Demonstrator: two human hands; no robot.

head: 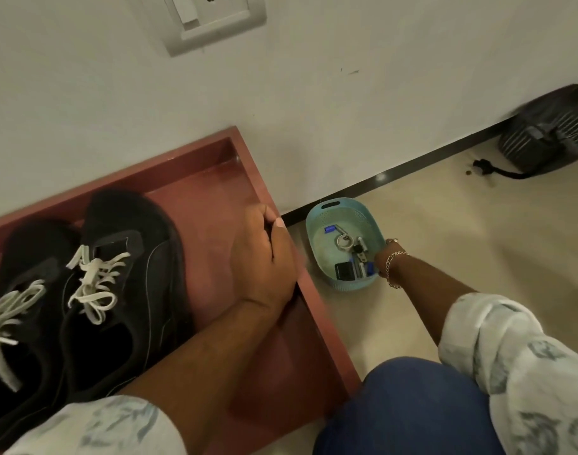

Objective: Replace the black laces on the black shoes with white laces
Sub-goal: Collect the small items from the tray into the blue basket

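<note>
Two black shoes stand side by side in a red-brown tray (pixel 215 178), one on the left (pixel 34 254) and one on the right (pixel 133 224). Both carry loose white laces, on the left shoe (pixel 10 310) and on the right shoe (pixel 95 280). My left hand (pixel 264 257) is a closed fist over the tray's right rim; a dark sliver shows between its fingers, and I cannot tell what it is. My right hand (pixel 385 256), with a chain bracelet at the wrist, reaches down to the floor and grips the right rim of a blue basket (pixel 317 224).
The blue basket holds a tape roll (pixel 344 242), a black box and several small tools. A white wall with a socket plate (pixel 208 21) rises behind the tray. A dark striped bag (pixel 550 133) lies at the wall, far right. My knee in blue jeans (pixel 412 408) is at the bottom.
</note>
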